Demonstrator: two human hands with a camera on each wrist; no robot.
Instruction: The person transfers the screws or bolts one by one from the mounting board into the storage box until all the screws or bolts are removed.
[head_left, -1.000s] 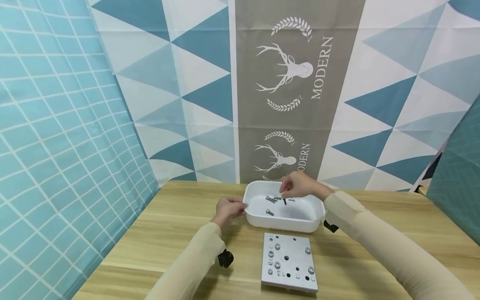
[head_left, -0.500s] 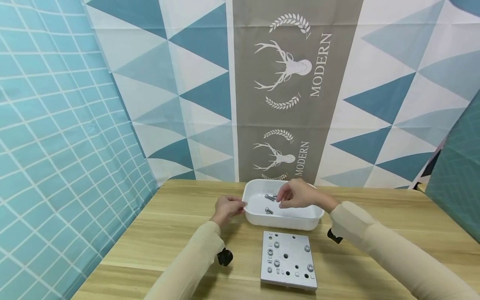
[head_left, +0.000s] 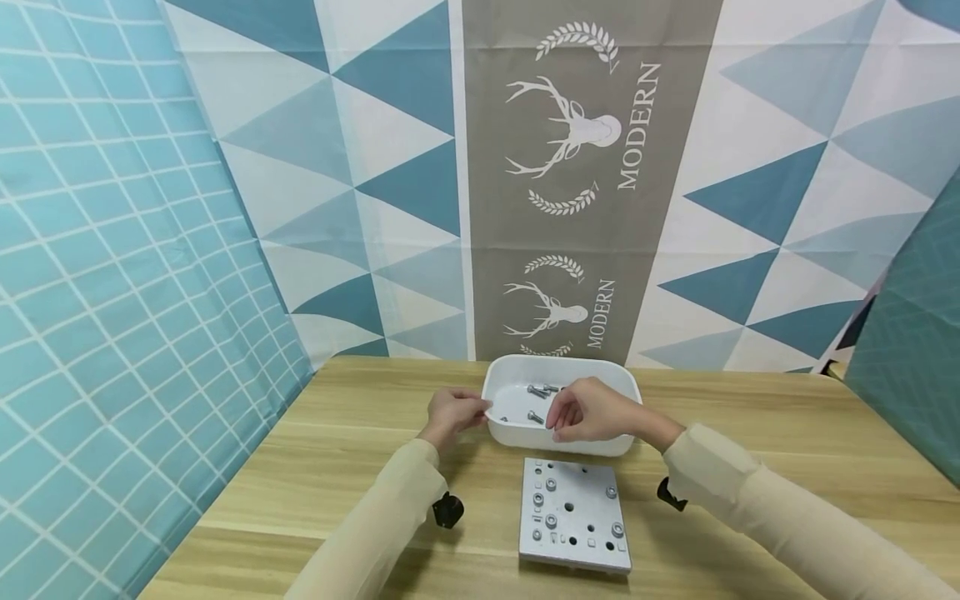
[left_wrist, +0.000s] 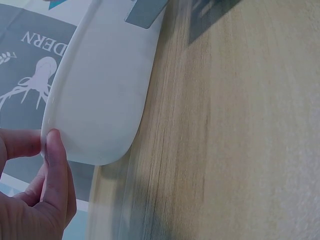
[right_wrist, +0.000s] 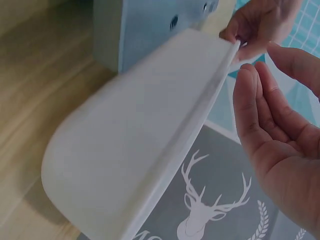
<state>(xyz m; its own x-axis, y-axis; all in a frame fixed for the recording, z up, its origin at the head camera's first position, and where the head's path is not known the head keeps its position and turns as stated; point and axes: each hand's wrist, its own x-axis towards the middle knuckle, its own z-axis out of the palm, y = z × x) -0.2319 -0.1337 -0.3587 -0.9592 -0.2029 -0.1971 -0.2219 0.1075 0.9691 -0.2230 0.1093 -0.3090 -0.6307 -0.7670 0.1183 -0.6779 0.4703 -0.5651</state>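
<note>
My left hand (head_left: 452,411) pinches the left end of a white tray (head_left: 570,440); the left wrist view shows thumb and fingers on either side of its rim (left_wrist: 50,117). Several silver bolts (head_left: 536,417) lie inside, and a tiny dark-grey piece (head_left: 504,419) is near the left wall. Over the tray's front rim hovers my right hand (head_left: 592,410). Its thumb and bent fingers stand apart in the right wrist view, with nothing visible between them (right_wrist: 280,115). A silver metal plate (head_left: 558,533) with holes and several socket-head bolts lies in front of the tray.
Everything stands on a wood-grain table (head_left: 360,467). A patterned cloth (head_left: 555,167) hangs behind the tray, and a blue grid cloth (head_left: 135,292) borders the left side. Black wrist cameras (head_left: 447,510) sit under both sleeves.
My right hand has moved down and toward the tray's front rim. The dark bolt at its fingertips a second ago no longer shows there. My left hand stays on the tray.
</note>
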